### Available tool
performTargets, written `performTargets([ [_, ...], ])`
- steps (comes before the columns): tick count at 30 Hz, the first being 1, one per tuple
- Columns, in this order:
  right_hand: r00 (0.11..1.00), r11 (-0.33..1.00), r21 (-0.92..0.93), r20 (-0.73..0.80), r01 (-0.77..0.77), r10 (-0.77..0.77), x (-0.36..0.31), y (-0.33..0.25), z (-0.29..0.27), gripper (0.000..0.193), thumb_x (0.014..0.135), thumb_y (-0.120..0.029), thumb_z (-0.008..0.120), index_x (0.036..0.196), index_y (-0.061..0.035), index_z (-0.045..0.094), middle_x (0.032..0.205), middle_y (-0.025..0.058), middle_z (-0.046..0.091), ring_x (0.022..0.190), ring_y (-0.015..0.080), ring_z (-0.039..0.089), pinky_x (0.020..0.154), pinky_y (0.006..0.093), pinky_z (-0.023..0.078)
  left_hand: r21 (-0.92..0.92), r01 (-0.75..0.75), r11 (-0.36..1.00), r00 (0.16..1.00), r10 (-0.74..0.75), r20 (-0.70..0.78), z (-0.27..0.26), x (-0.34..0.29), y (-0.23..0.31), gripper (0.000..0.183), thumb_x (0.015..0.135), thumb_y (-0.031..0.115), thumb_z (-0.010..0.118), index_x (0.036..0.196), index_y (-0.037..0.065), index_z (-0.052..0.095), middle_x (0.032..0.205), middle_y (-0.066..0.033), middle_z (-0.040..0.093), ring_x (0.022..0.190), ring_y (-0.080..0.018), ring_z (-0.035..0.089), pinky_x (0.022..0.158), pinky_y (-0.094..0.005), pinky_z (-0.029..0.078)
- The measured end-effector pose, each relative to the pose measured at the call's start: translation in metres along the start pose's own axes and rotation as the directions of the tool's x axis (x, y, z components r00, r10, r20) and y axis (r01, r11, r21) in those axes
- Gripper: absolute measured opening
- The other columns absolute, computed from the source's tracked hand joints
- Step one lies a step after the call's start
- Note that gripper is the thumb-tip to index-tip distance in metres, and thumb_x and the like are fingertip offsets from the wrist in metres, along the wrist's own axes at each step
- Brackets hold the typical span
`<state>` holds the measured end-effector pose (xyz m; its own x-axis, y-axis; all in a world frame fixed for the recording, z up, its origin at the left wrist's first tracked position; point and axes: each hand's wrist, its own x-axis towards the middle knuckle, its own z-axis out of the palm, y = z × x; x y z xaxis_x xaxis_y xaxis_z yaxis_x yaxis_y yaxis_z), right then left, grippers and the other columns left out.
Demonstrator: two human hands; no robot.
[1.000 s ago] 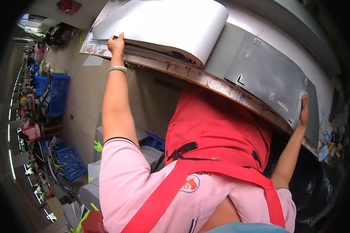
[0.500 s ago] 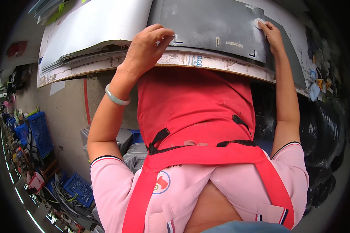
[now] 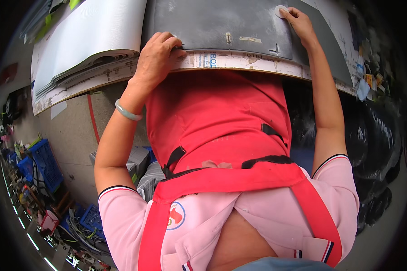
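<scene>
A dark grey template sheet (image 3: 212,27) with small cut slots and white powdery smears lies flat on the bench. At its near left corner, my left hand (image 3: 156,56) has its fingers bent and closed on the edge, though the fingertips are partly hidden. My right hand (image 3: 300,26) pinches a white round disc (image 3: 281,11), which looks like chalk, near the sheet's right edge. Beneath and to the right, a larger dark grey sheet (image 3: 323,45) shows past the template.
A thick stack of white sheets (image 3: 90,27) with curled edges lies left on the bench, whose pale front edge (image 3: 239,62) runs before me. Black plastic bags (image 3: 375,140) stand at the lower right. Blue crates (image 3: 47,165) are on the floor at left.
My left hand has come down from above the template onto its near left corner. The right hand with the disc stays by the right edge. The whole view has shifted slightly.
</scene>
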<state>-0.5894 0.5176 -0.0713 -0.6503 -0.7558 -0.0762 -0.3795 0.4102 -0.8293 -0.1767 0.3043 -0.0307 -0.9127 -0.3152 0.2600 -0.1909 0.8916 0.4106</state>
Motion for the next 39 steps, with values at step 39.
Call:
performTargets([
  [39,0.995,0.990,-0.141,-0.089,0.024,-0.037,-0.013,-0.022,0.019,0.035,0.095,-0.043,0.068,0.099,-0.0085,0.071,0.083,-0.0061,0.061,0.077,0.0054,0.050,0.072,0.0226,0.041,0.005,-0.025,1.000,0.998,0.025,-0.061,0.003,-0.005,-0.001,0.015,0.081,0.011,0.075,0.084,0.004,0.063,0.088,-0.0069,0.060,0.087,-0.0282,0.060,0.076,-0.0391,0.051],
])
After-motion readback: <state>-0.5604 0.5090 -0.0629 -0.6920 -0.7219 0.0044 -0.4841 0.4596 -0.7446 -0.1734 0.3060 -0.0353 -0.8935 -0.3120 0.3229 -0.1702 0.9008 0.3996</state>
